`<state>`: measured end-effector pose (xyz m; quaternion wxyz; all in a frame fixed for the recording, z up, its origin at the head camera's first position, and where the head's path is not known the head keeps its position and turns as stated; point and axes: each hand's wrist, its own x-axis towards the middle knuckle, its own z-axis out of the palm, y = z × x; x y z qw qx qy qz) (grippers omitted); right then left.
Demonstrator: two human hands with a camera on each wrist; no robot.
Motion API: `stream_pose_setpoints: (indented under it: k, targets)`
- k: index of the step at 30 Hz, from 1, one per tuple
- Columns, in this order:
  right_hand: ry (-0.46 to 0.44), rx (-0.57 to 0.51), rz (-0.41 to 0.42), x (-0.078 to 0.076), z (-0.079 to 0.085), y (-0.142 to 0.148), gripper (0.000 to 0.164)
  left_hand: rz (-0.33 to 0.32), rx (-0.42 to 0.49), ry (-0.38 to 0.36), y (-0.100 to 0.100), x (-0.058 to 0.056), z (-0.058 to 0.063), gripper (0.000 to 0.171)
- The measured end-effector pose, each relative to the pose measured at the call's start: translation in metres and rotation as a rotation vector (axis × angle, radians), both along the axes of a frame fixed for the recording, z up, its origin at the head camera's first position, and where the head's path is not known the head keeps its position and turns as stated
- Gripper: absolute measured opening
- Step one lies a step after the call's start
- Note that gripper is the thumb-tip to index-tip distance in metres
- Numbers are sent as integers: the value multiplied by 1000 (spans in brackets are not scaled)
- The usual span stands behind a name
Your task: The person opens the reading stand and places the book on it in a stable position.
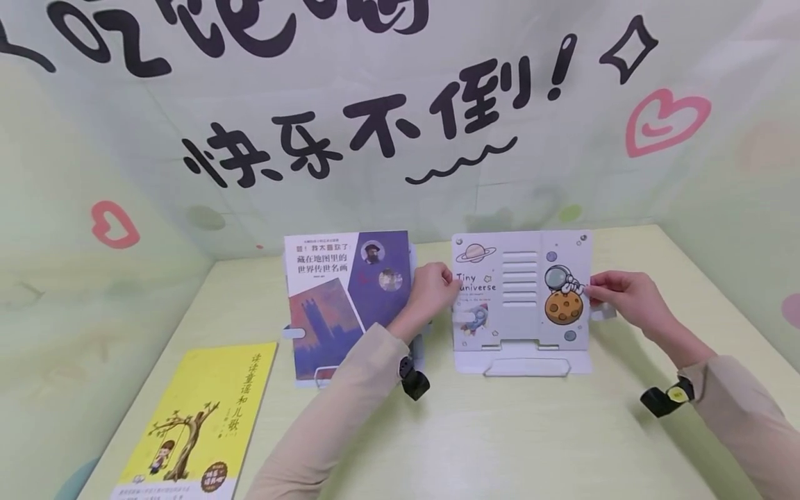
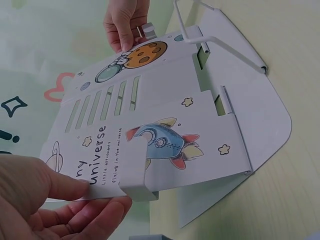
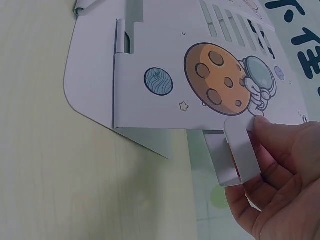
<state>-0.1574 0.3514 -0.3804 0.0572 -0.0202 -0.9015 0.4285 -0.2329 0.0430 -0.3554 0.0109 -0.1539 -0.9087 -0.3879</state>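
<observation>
A white book stand printed with a planet, a rocket and an astronaut stands tilted back on the table. My left hand is at its left edge; in the left wrist view the thumb lies on the printed face and the fingers curl behind, beside a white side clip. At the opposite edge my right hand pinches the panel, thumb in front, right by another side clip that sticks outward. A white wire ledge lies across the stand's base.
Left of the stand, a purple and white book leans on another stand, partly behind my left forearm. A yellow book lies flat at the table's left side. Behind the table hangs a pale backdrop with black lettering.
</observation>
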Motion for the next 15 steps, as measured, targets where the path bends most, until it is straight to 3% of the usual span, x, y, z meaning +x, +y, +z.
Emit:
stream_pose_setpoints:
  k: [15]
  targets:
    - [-6, -18, 15, 2, 0, -5, 27, -25, 26, -43, -7, 5, 2, 22]
